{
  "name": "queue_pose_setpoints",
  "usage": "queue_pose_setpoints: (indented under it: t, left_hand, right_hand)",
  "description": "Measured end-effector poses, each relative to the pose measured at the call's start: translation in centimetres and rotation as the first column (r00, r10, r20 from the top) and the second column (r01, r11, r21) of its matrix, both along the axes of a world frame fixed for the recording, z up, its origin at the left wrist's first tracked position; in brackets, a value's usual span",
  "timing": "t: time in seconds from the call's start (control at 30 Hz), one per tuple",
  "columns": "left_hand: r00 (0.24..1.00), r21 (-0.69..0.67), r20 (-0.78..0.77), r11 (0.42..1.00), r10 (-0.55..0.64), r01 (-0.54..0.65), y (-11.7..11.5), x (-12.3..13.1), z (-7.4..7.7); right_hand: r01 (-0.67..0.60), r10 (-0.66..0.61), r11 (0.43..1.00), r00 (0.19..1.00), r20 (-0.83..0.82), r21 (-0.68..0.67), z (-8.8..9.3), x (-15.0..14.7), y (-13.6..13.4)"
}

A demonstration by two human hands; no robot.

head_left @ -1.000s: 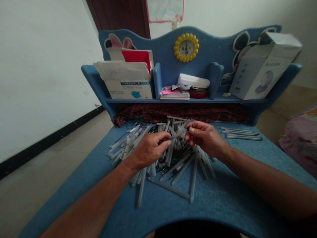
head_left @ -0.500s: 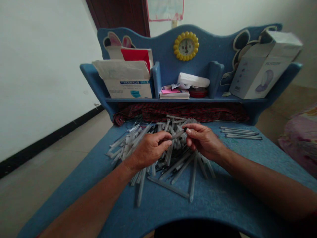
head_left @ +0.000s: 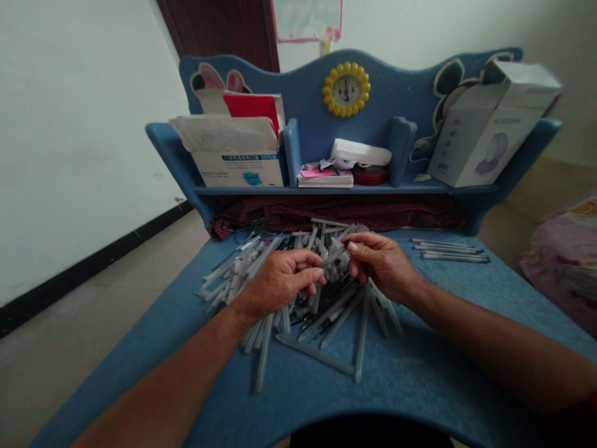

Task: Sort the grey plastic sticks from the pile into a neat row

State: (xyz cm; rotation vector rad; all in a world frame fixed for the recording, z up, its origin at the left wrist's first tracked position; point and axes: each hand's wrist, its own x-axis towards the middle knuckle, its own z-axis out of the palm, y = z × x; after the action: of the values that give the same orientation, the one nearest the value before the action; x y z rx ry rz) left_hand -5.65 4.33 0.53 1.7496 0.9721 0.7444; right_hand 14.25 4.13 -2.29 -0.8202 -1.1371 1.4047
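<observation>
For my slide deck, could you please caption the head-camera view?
Left hand and right hand pinch one grey tube above a heap of tubes on a blue desk.

Nothing legible — the box [head_left: 242, 169] label and clock [head_left: 346, 90] blur.

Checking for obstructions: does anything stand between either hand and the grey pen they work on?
Nothing visible does. The left hand and right hand both pinch the slim grey plastic pen directly, above the loose pile of grey pen barrels on the blue table.
</observation>
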Motion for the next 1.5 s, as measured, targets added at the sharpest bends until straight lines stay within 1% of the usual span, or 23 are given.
queue_pose_setpoints:
  t: [0.13,0.27,0.4,0.47,0.53,0.67,0.8,0.87,1.0,1.1,1.2,1.27,1.33,1.5]
  left_hand:
    - [0.999,-0.071,0.041,0.997,-0.013,0.016,0.0,-0.1,-0.1]
    - [0.997,-0.113,0.078,0.993,-0.018,0.026,-0.1,-0.1,-0.1]
    - [0.994,-0.145,0.109,0.989,-0.02,0.036,-0.2,0.0,0.0]
    - [0.994,-0.152,0.111,0.988,-0.013,0.03,-0.3,0.0,0.1]
    - [0.995,-0.154,0.102,0.988,-0.008,0.024,-0.3,0.0,0.1]
    - [0.998,-0.143,0.064,0.989,-0.015,0.024,-0.2,0.0,0.0]
    - [0.999,-0.148,0.028,0.989,-0.023,0.027,-0.3,0.0,0.1]
    - [0.999,-0.148,0.008,0.988,-0.033,0.033,-0.3,0.0,0.1]
    - [0.996,-0.1,-0.068,0.994,-0.053,0.046,-0.2,-0.1,0.0]
    - [0.987,-0.05,-0.144,0.997,-0.068,0.061,-0.1,-0.2,-0.1]
    - [0.984,-0.062,-0.157,0.995,-0.089,0.081,-0.1,-0.2,0.0]
    - [0.985,-0.08,-0.141,0.993,-0.098,0.087,-0.2,-0.3,0.1]
    - [0.985,-0.083,-0.143,0.993,-0.101,0.09,-0.4,-0.3,0.2]
    - [0.965,-0.018,-0.236,0.993,-0.114,0.113,-0.5,-0.3,0.5]
  right_hand:
    - [0.006,-0.006,1.0,1.0,-0.03,-0.021,0.0,-0.2,-0.2]
    - [-0.001,-0.001,1.0,0.998,-0.062,-0.029,-0.1,-0.4,-0.4]
    - [0.019,-0.021,0.999,0.998,-0.061,-0.028,0.0,-0.4,-0.4]
    - [0.03,-0.03,1.0,0.999,-0.032,-0.009,0.1,-0.3,-0.3]
    - [0.037,-0.038,0.999,0.999,0.026,0.039,0.3,0.0,-0.2]
    - [0.021,-0.05,0.99,0.977,0.207,0.143,0.8,1.0,0.2]
    - [-0.047,-0.035,0.98,0.916,0.399,0.194,1.3,2.1,0.5]
    - [-0.088,-0.043,0.965,0.876,0.48,0.247,1.5,2.5,0.6]
    - [-0.186,-0.098,0.909,0.774,0.625,0.373,1.9,3.1,0.5]
    - [-0.28,-0.135,0.861,0.679,0.722,0.425,2.2,3.6,0.5]
    - [-0.37,-0.152,0.807,0.622,0.768,0.459,2.5,3.9,0.6]
    - [-0.416,-0.142,0.787,0.598,0.789,0.457,2.7,4.1,0.6]
    - [-0.447,-0.112,0.785,0.58,0.807,0.43,2.9,4.2,0.5]
    - [-0.498,0.026,0.813,0.55,0.835,0.302,3.2,4.0,0.2]
